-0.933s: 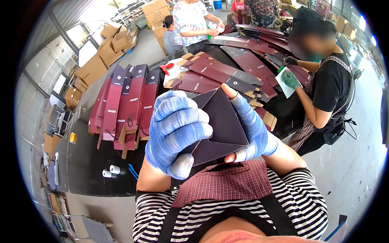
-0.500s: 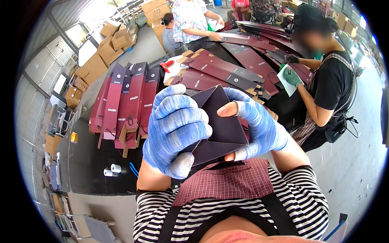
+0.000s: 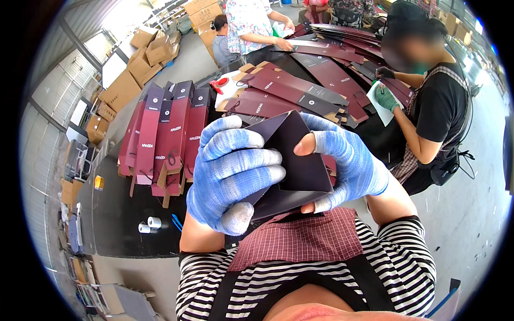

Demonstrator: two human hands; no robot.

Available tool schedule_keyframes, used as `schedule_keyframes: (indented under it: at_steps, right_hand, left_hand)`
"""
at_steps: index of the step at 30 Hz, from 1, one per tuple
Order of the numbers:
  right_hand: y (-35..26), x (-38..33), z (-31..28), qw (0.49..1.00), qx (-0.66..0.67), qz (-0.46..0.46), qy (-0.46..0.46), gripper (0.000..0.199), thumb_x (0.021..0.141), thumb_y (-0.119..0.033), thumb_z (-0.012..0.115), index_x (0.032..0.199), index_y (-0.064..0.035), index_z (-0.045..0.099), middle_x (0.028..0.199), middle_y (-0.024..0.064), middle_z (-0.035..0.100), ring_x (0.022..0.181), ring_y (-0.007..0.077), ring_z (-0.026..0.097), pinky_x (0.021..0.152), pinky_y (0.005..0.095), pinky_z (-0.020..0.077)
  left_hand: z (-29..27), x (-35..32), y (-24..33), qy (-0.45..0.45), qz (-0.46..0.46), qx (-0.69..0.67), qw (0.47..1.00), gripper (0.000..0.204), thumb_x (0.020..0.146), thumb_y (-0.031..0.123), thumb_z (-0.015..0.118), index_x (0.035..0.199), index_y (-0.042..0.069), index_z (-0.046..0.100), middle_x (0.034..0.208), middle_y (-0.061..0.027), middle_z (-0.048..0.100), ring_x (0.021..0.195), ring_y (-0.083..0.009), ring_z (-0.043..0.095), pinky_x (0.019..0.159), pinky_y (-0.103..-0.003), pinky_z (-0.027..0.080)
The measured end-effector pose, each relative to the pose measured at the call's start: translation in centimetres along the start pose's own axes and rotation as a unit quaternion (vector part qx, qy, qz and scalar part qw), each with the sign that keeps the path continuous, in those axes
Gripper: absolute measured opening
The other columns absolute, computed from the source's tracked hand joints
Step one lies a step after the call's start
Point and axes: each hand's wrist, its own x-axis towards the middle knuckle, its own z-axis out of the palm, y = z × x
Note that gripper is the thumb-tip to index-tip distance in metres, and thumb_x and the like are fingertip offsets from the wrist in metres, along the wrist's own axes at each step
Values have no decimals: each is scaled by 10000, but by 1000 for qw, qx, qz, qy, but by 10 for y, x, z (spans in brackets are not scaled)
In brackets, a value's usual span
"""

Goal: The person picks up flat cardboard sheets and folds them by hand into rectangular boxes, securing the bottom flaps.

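Note:
In front of my chest a dark purple-black cardboard box (image 3: 306, 170) is held with one end facing me, its panels forming a slanted, open shape. My left hand (image 3: 235, 174), in a blue-and-white knit glove, curls its fingers over the box's left side, fingertips at the opening. My right hand (image 3: 345, 163), in a matching glove with bare thumb and fingertip ends, grips the right side, thumb against the inner panel and a finger at the lower edge. The rest of the box is hidden behind the hands and this end.
Standing maroon boxes (image 3: 160, 136) crowd the black table (image 3: 115, 224) at left. Flat maroon cartons (image 3: 286, 93) lie beyond my hands, beside red-handled scissors (image 3: 218, 84). Two white rolls (image 3: 153, 222) sit near the front edge. A co-worker (image 3: 428, 107) in green gloves stands at right.
The box end has opened wider, with its inner panels spread and a deeper hollow showing. My right hand has shifted slightly right, while my left fingers reach a little farther over the opening.

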Motion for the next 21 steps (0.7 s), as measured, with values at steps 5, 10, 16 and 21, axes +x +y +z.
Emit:
schedule_keyframes:
  at_steps: [5, 10, 16, 21]
  right_hand:
    - [0, -3, 1, 997, 21, 73, -8, 959, 637, -416, 974, 1416, -67, 537, 1369, 132, 606, 1372, 417, 505, 1130, 483, 406]
    - [0, -3, 0, 994, 48, 98, -23, 1043, 634, -417, 976, 1474, -41, 484, 1492, 172, 494, 1415, 357, 465, 1160, 441, 367]
    - [-1, 7, 0, 986, 145, 86, -14, 1122, 631, -404, 986, 1512, -10, 413, 1475, 163, 470, 1375, 299, 482, 1158, 408, 365]
    - [1, 4, 3, 983, 154, 99, -11, 1128, 614, -392, 997, 1504, -7, 421, 1448, 146, 485, 1352, 275, 491, 1154, 395, 366]
  left_hand:
    - [7, -9, -3, 42, -30, -22, 998, 649, 1010, 575, 361, 1067, 84, 780, 1102, -96, 740, 1087, -307, 626, 1057, -506, 411]
    - [15, -14, -7, 96, -4, -30, 995, 675, 998, 596, 382, 1068, 51, 773, 1094, -119, 739, 1039, -321, 666, 1030, -511, 440]
    - [18, -17, 0, 117, 4, -24, 993, 695, 984, 615, 399, 975, 46, 798, 1031, -116, 751, 1014, -305, 682, 1045, -519, 443]
    - [13, -17, 0, 93, -6, -42, 995, 676, 979, 608, 412, 985, 53, 797, 1024, -101, 753, 1022, -289, 677, 1063, -514, 427]
